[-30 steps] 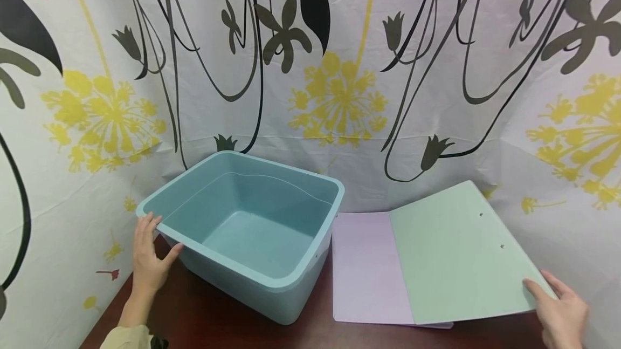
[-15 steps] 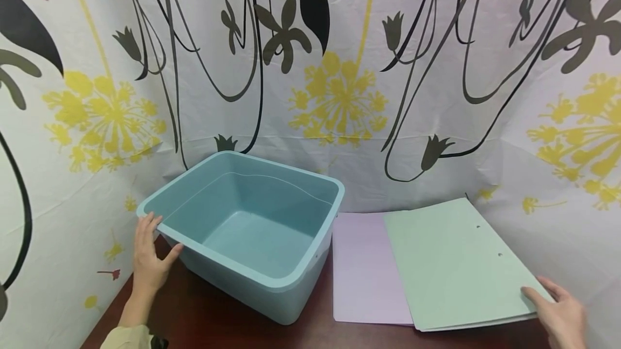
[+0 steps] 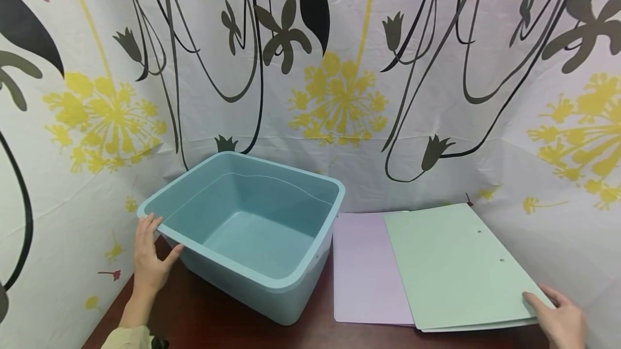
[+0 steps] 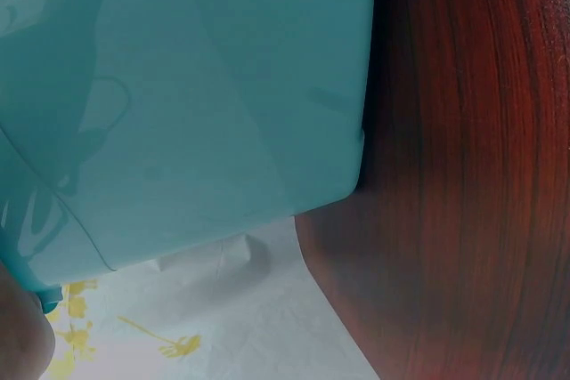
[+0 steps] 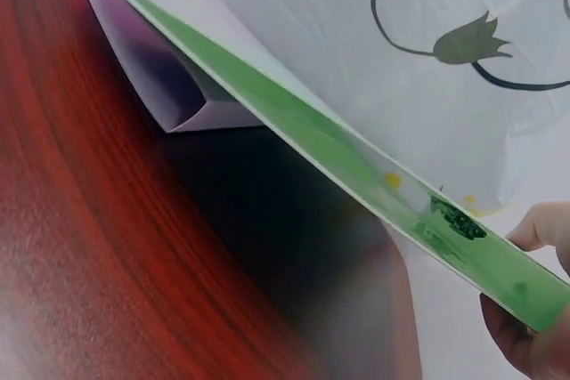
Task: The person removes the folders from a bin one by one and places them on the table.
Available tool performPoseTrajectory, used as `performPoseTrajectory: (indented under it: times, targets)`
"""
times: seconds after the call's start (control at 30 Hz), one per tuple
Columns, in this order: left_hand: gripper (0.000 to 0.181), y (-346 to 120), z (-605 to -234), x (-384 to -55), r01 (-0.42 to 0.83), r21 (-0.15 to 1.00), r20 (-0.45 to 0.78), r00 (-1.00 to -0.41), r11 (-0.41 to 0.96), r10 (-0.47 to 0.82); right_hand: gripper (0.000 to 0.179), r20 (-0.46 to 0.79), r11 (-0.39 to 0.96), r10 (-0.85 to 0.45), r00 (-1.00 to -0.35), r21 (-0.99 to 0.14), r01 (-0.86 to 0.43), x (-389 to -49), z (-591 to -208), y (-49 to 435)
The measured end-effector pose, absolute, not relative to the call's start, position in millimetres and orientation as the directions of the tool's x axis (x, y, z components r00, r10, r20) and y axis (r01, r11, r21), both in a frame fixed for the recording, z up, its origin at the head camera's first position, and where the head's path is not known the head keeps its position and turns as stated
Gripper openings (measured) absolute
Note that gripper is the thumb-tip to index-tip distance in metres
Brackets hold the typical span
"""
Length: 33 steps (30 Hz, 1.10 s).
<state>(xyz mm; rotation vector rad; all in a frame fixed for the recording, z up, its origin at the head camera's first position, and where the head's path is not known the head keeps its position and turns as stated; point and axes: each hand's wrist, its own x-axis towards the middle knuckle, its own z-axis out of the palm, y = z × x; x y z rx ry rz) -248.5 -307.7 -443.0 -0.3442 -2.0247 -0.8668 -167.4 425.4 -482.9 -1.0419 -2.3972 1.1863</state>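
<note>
My right hand [image 3: 565, 314] pinches the near right corner of a pale green file folder [image 3: 461, 268], thumb on top and fingers beneath. Two small dark dots mark its cover. The folder overlaps a lilac folder [image 3: 371, 271]. From the right wrist view, the green folder [image 5: 312, 135] is seen edge-on, raised off the table at the hand's end, with a dark patch inside it. My left hand [image 3: 147, 257] touches the left corner of a blue plastic tub [image 3: 223, 252], fingers up at the rim and thumb stretched along its side.
The tub stands on a dark red-brown wooden table [image 3: 194, 306], left of the folders. Flower-printed white cloth [image 3: 349, 111] hangs behind and at both sides, close to the tub and the folders.
The green folder, tilted up on its right side a second ago, has come down flatter over the lilac folder, with my right hand still at its corner. Left hand and tub stay put.
</note>
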Motion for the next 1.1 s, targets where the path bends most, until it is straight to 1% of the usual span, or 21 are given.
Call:
performPoseTrajectory:
  times: [0.03, 0.07, 0.23, 0.27, 0.3, 0.43, 0.57, 0.8, 1.0, 1.1]
  targets:
    - [0.086, -307.6, -443.1, -248.5, 0.533, 0.447, 0.816, -0.573, 0.718, -0.082, 0.063, -0.07, 0.413, 0.706, -0.704, -0.767, 0.49, -168.0, -485.5, 427.3]
    - [0.086, -307.5, -443.1, -248.4, 0.534, 0.448, 0.815, -0.573, 0.718, -0.082, 0.065, -0.06, 0.43, 0.705, -0.707, -0.757, 0.493, -171.6, -497.5, 437.3]
    - [0.085, -307.2, -442.8, -247.8, 0.527, 0.456, 0.809, -0.581, 0.717, -0.087, 0.064, -0.034, 0.493, 0.693, -0.72, -0.706, 0.508, -172.7, -510.9, 447.9]
    - [0.085, -307.3, -442.8, -247.7, 0.527, 0.458, 0.808, -0.583, 0.716, -0.088, 0.065, -0.028, 0.501, 0.69, -0.724, -0.703, 0.505, -172.6, -512.7, 449.4]
    - [0.085, -307.4, -442.9, -247.7, 0.527, 0.46, 0.807, -0.585, 0.715, -0.088, 0.061, -0.024, 0.512, 0.689, -0.724, -0.692, 0.51, -169.5, -505.4, 443.0]
    - [0.084, -308.0, -443.4, -247.6, 0.525, 0.467, 0.801, -0.592, 0.711, -0.089, 0.062, -0.016, 0.543, 0.673, -0.739, -0.668, 0.509, -168.5, -509.4, 447.3]
    - [0.084, -308.4, -443.7, -247.6, 0.522, 0.471, 0.797, -0.597, 0.711, -0.09, 0.064, -0.046, 0.552, 0.65, -0.759, -0.657, 0.513, -166.5, -507.6, 447.2]
    - [0.084, -307.9, -443.4, -247.7, 0.515, 0.471, 0.795, -0.6, 0.716, -0.092, 0.067, -0.07, 0.551, 0.654, -0.753, -0.638, 0.538, -165.0, -511.2, 446.1]
    - [0.085, -307.8, -443.2, -248.0, 0.528, 0.464, 0.804, -0.589, 0.712, -0.087, 0.069, -0.105, 0.537, 0.647, -0.755, -0.64, 0.55, -163.8, -511.5, 444.8]
    - [0.085, -307.7, -443.0, -248.1, 0.53, 0.462, 0.806, -0.586, 0.711, -0.087, 0.07, -0.102, 0.546, 0.643, -0.759, -0.634, 0.548, -163.2, -511.2, 444.3]
